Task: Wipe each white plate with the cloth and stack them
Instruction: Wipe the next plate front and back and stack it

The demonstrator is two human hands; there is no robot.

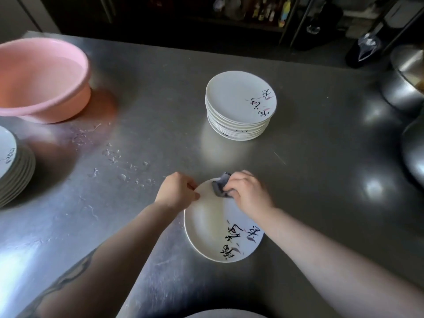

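Observation:
A white plate (pixel 211 228) with black brush lettering lies in front of me over the steel table. My left hand (pixel 177 191) pinches its far left rim. My right hand (pixel 249 191) grips a bunched grey cloth (pixel 221 185) and presses it on the plate's far edge. A stack of several matching plates (pixel 239 105) stands further back in the middle of the table. Another stack of plates (pixel 11 164) sits at the left edge, partly cut off by the frame.
A pink plastic basin (pixel 41 81) stands at the back left. Water drops (pixel 119 161) are spread over the steel table (pixel 321 157) between the basin and my hands. Metal pots (pixel 406 83) crowd the right edge. Dark shelving with bottles (pixel 270 10) runs behind.

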